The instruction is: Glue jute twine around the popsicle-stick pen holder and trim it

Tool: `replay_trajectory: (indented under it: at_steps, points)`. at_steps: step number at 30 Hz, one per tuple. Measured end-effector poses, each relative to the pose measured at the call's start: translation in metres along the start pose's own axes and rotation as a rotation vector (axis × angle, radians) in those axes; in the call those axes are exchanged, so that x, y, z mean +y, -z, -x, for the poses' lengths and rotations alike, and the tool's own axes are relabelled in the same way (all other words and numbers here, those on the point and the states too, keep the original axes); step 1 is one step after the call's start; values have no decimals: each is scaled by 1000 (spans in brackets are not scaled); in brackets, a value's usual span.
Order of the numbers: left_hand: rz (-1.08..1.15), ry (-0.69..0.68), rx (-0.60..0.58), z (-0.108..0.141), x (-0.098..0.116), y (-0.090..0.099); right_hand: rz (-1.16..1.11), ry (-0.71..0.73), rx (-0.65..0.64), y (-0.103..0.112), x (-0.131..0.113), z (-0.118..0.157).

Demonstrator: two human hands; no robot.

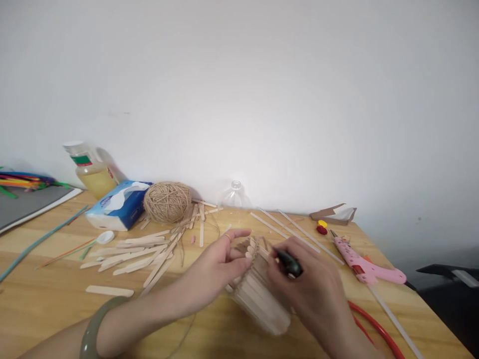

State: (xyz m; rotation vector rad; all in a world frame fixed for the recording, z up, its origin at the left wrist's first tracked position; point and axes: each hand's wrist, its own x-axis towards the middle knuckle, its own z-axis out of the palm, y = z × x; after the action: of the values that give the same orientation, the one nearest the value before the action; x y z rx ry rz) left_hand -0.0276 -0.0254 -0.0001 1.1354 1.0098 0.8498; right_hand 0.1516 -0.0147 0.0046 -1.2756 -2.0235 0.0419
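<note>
A tube-shaped piece covered in wooden craft sticks [262,304] lies tilted over the table, blurred at its lower end, with a band of twine around its upper part. My left hand [228,264] is closed on its upper end, thumb along the near side. In my right hand [310,279] is a small black tool [290,263], gripped against the right side of the stick-covered piece. The tool's tip is hidden, so its kind cannot be made out. A strand of twine hangs below my left forearm.
Loose craft sticks [138,254], a twine ball [168,201], a tissue pack [119,204] and a jar [90,172] are on the left. Beyond my hands stands a clear bottle top [235,197]. Rightward lie glue sticks [299,224], a pink glue gun [368,264] and a red-handled tool [377,326].
</note>
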Motion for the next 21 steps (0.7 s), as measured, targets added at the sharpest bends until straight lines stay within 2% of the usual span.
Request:
replay_trajectory:
  at_steps: [2,5,7,9,13,16,21]
  points:
    - [-20,33,-14,2,1,1,0,-59,34,5,3,-6]
    - [-62,68,-25,3,4,1,-29,-144,12,11,6,-11]
    - [-67,46,-28,1,6,0,-40,-202,-2,13,7,-11]
    - [-52,23,-39,-1,7,1,-20,-187,-4,14,9,-10]
    - [-13,26,-66,-4,6,6,153,98,29,15,18,-10]
    - [-8,-39,-57,-2,9,10,304,302,-13,16,22,-13]
    - [-56,-98,22,3,15,16,346,438,-99,17,9,-14]
